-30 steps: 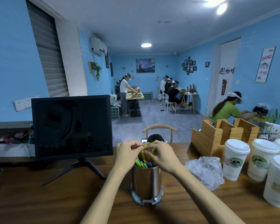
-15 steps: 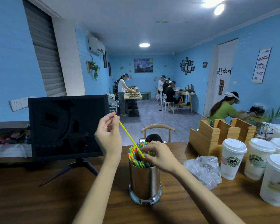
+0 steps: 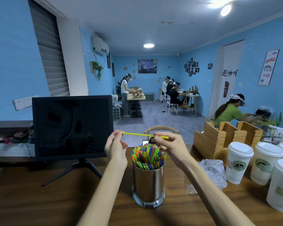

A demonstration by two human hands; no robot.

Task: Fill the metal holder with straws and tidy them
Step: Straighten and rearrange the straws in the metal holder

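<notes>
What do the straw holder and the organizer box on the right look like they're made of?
The straw holder looks like polished metal, probably stainless steel: it mirrors the table and has a bright chrome-like base. The organizer box looks like light unpainted wood, perhaps bamboo, with visible grain.

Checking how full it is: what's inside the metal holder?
The metal holder is packed with upright colourful straws; only their tops show. Their lower lengths and the holder's bottom are hidden by its wall.

One metal holder (image 3: 148, 183) stands on the bench (image 3: 39, 201), packed with coloured straws (image 3: 148, 156) too many to count. One yellow straw (image 3: 144, 135) is above it, held between two hands — left (image 3: 115, 146), right (image 3: 171, 145). Right of the holder: at least five lidded paper cups (image 3: 238, 162), one wooden organiser (image 3: 225, 137), one plastic bag (image 3: 214, 172). Left: one monitor (image 3: 72, 126).
</notes>
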